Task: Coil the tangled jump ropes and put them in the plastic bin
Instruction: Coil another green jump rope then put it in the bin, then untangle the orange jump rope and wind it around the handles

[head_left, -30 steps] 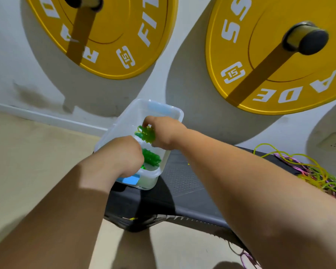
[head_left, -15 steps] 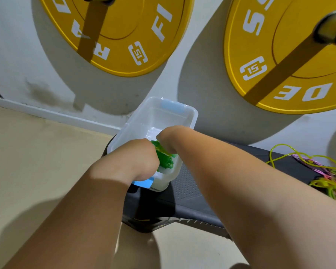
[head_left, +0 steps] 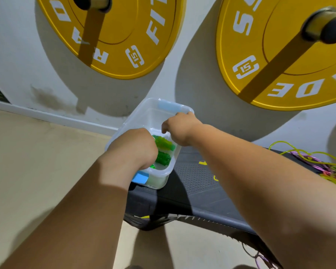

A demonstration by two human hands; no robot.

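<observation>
The green jump rope lay coiled inside the plastic bin, at its near end. The left hand reached down into the bin beside the coil; its fingers were hidden, so its grip could not be determined. The right hand hung loosely curled over the bin's right rim; contact could not be determined. The bin stood on a black bench. Tangled ropes lay at the bench's right end.

Hidden: fingers of left hand, down in bin, hold unclear; part of green rope beneath it; right hand fingertips; table partly behind right forearm. Cropped: rope tangle at right edge; plates at top.
</observation>
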